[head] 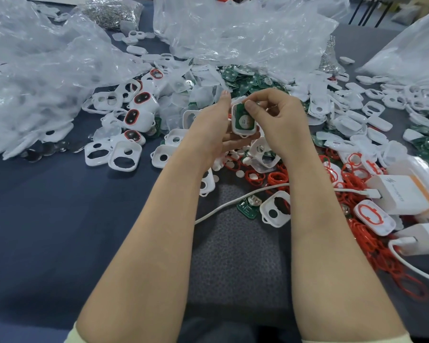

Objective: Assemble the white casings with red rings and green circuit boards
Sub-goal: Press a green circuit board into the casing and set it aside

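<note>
My left hand (214, 129) cradles a white casing (243, 131) from the left and below, above the middle of the table. Inside the casing lies a green circuit board (245, 121) with a round silver cell holder. My right hand (275, 115) pinches the casing's top, thumb pressing on the board's upper edge. Loose red rings (277, 177) lie heaped just beneath and to the right. Casings fitted with red rings (139, 116) sit in a group to the left. A pile of green boards (243, 81) lies behind my hands.
Empty white casings (123, 157) are scattered left and right. Crumpled clear plastic bags (233, 33) fill the back and the left side. White chargers (404, 194) with cables (233, 204) lie at the right. A single board (249, 206) rests near the cable on the blue cloth (60, 219).
</note>
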`<act>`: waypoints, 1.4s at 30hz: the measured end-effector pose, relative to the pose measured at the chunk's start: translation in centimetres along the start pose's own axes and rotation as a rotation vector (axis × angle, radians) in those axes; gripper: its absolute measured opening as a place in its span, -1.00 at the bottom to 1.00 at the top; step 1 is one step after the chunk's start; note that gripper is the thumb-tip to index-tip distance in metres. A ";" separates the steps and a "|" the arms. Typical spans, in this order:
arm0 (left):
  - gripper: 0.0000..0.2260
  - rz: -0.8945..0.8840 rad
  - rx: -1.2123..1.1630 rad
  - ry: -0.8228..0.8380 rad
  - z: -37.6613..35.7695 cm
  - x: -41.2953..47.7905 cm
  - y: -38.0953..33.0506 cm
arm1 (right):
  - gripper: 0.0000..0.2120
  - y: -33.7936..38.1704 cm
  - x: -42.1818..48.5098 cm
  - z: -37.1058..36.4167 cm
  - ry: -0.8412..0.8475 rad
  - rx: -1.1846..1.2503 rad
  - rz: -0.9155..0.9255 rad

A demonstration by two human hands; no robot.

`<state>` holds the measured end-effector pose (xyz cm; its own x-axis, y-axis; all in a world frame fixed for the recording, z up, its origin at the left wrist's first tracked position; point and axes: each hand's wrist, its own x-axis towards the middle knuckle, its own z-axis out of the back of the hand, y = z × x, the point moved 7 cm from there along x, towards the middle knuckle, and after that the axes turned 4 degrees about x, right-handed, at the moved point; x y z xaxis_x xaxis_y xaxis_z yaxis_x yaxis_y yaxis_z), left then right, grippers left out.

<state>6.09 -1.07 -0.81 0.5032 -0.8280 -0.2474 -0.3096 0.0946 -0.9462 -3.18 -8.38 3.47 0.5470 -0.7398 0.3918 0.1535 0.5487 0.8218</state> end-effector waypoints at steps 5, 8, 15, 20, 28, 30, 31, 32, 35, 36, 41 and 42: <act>-0.76 -0.049 -0.001 0.027 0.1 0.1 -0.1 | -0.96 -0.2 0.0 -0.3 -0.005 -0.009 0.006; -0.93 -0.132 0.044 0.067 0.1 0.2 -0.3 | -0.91 -0.4 0.0 -0.4 -0.023 0.011 -0.014; -0.84 -0.298 0.175 0.010 0.5 0.2 -1.1 | -0.90 -1.3 -0.2 -1.1 0.076 0.194 -0.155; -0.77 -0.400 0.238 0.014 0.1 -0.2 -1.5 | -0.90 -1.7 -0.1 -0.8 0.030 0.276 -0.201; -0.78 -0.432 0.203 -0.024 0.1 -0.1 -1.4 | -0.91 -1.2 -0.3 -0.8 -0.019 0.322 -0.184; -0.78 -0.420 0.186 -0.013 0.1 0.0 -1.2 | -0.92 -1.3 -0.4 -0.6 -0.027 0.314 -0.189; -0.79 -0.414 0.177 -0.005 0.1 0.0 -1.2 | -0.92 -1.4 -0.4 -0.6 -0.028 0.319 -0.199; -0.79 -0.409 0.174 0.002 0.1 0.0 -1.2 | -0.93 -1.5 -0.4 -0.6 -0.028 0.326 -0.211; -0.79 -0.415 0.203 -0.004 0.1 0.0 -1.2 | -0.90 -1.6 -0.3 -0.8 -0.033 0.341 -0.235; -0.79 -0.417 0.214 -0.011 0.1 0.0 -1.3 | -0.89 -1.7 -0.3 -0.9 -0.034 0.349 -0.240; -0.79 -0.420 0.238 -0.064 0.2 -0.1 -1.2 | -0.90 -1.6 -0.3 -0.9 -0.055 0.347 -0.214; -0.79 -0.416 0.236 -0.064 0.2 -0.1 -1.2 | -0.89 -1.6 -0.3 -0.9 -0.047 0.342 -0.211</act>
<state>6.62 -0.98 0.27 0.5964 -0.7872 0.1569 0.1166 -0.1085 -0.9872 -2.85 -8.67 1.67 0.4930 -0.8438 0.2120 -0.0284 0.2279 0.9733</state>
